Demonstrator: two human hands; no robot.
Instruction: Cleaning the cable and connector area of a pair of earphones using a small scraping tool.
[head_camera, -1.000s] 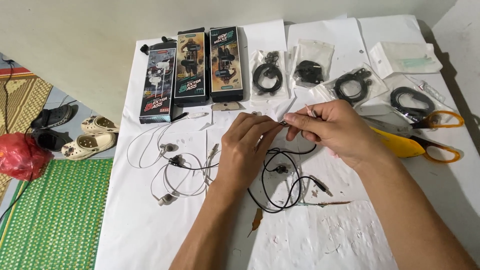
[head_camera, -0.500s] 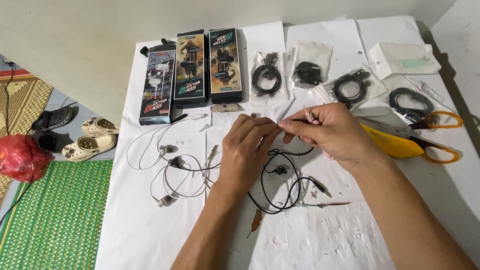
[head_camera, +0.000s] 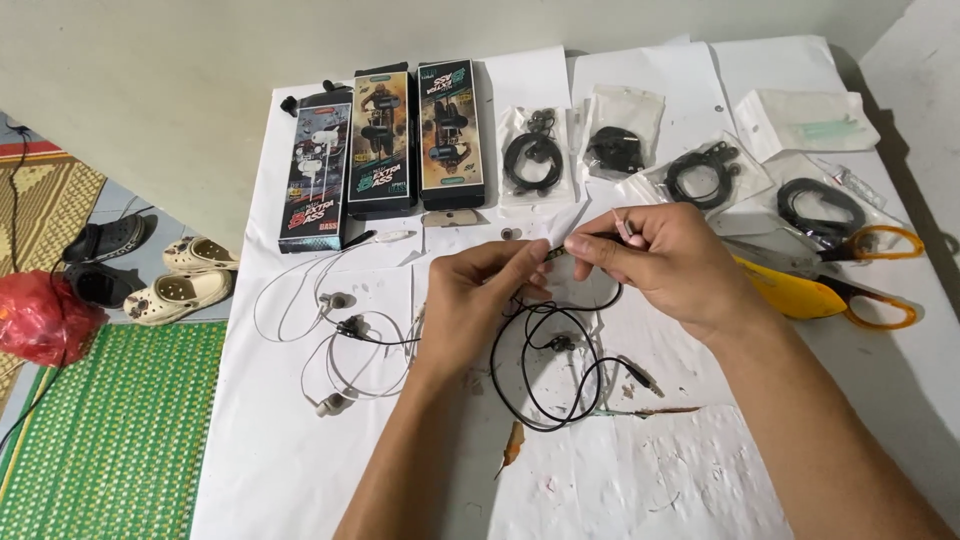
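Both hands pinch one black earphone cable (head_camera: 545, 375) just above the centre of the white worktop (head_camera: 300, 480): the left hand (head_camera: 480, 300) holds its grip narrow on the cable's upper end, and the right hand (head_camera: 665, 265), at 3 o'clock from it, closes thumb and forefinger on the same stretch, the two pinches almost touching. Below them, at 6 o'clock, the cable's loops lie slack on the paper. To do this well, I judge the fingers should stay close together and pull gently, keeping the loops untangled. At 9 o'clock lies a white earphone set (head_camera: 330, 340); at 12 o'clock stand three boxes (head_camera: 380, 140); at 3 o'clock lie yellow-handled scissors (head_camera: 830, 295).
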